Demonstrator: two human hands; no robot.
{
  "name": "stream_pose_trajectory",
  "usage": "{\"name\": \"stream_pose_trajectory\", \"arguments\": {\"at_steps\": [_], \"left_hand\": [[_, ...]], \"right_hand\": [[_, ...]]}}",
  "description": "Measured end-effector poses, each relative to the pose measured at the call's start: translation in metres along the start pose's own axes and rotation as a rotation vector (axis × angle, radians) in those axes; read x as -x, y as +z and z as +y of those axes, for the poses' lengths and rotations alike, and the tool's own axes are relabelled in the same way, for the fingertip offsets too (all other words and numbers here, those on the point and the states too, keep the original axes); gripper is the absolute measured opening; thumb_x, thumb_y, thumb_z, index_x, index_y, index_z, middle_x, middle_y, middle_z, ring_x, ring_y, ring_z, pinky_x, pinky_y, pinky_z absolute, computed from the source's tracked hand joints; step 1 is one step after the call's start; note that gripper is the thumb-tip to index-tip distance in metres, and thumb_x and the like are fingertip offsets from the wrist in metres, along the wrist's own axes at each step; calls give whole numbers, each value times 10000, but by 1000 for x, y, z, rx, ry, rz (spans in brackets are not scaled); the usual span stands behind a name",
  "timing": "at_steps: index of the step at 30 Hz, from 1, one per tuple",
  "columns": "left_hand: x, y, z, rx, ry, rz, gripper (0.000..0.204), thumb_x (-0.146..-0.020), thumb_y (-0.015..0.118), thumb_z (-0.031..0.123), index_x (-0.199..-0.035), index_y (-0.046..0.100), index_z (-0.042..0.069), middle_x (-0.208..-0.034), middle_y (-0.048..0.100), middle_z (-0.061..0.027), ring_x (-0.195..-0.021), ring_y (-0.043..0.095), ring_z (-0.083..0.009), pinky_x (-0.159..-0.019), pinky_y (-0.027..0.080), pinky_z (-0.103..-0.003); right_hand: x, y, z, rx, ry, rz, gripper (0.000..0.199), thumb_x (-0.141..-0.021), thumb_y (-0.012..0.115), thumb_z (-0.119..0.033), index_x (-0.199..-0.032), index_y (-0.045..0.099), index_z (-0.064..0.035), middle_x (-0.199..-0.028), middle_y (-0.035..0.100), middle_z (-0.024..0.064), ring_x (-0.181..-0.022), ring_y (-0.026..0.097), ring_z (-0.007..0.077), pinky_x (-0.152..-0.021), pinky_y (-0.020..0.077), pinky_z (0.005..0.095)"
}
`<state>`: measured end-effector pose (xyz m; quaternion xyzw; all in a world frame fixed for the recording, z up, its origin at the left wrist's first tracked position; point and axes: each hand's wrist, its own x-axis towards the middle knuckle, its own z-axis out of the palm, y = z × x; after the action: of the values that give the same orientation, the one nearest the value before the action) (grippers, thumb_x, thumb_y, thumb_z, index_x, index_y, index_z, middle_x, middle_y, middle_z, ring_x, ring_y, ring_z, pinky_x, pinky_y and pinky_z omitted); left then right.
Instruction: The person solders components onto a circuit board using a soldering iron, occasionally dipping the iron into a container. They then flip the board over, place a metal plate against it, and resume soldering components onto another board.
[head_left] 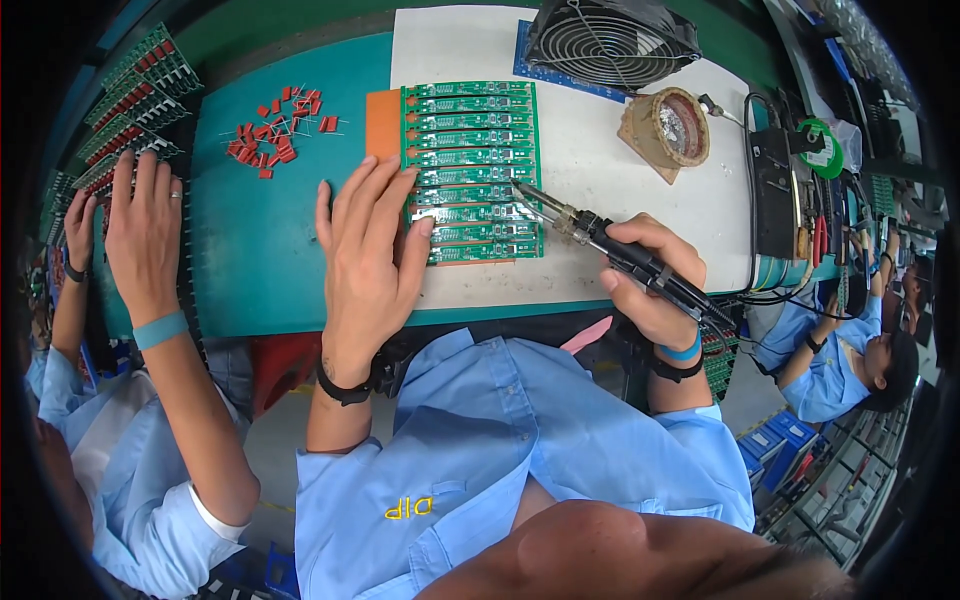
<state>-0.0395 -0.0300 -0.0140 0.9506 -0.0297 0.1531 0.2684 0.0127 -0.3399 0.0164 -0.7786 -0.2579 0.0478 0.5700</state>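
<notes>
Head view: left hand [370,245], fingers spread, touched green multi-strip circuit panel [470,176] on white sheet [590,160]; right hand [662,275] gripped black-handled soldering iron [645,268], tip at panel. Strips finished: I couldn't tell. Red block-shaped components [287,154] lay loose.

There is one ten-strip green circuit panel [470,166], one soldering tool [640,262], one fan [612,42], one round pot [652,130], and over a dozen red components [262,132].
</notes>
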Motion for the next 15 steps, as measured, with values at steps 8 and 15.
{"name": "stream_pose_trajectory", "arguments": {"at_steps": [8,15], "left_hand": [[-2,-1,0,-10,1,-5,420,-965,708,166,-1362,654,42,-1449,615,-138,-1443,502,-332,-1254,210,-608],[-1,-1,0,-1,0,-8,423,-967,700,156,-1369,648,36,-1446,618,-138,-1446,498,-331,-1257,205,-603]], "right_hand": [[-3,-2,-2,15,-8,-12,380,-826,784,-26,-1177,667,58,-933,687,125,-818,645,179,-744,505,299],[0,-6,-1,-57,46,70,392,-828,794,-27,-1186,660,63,-931,682,110,-815,644,163,-751,505,288]]}}
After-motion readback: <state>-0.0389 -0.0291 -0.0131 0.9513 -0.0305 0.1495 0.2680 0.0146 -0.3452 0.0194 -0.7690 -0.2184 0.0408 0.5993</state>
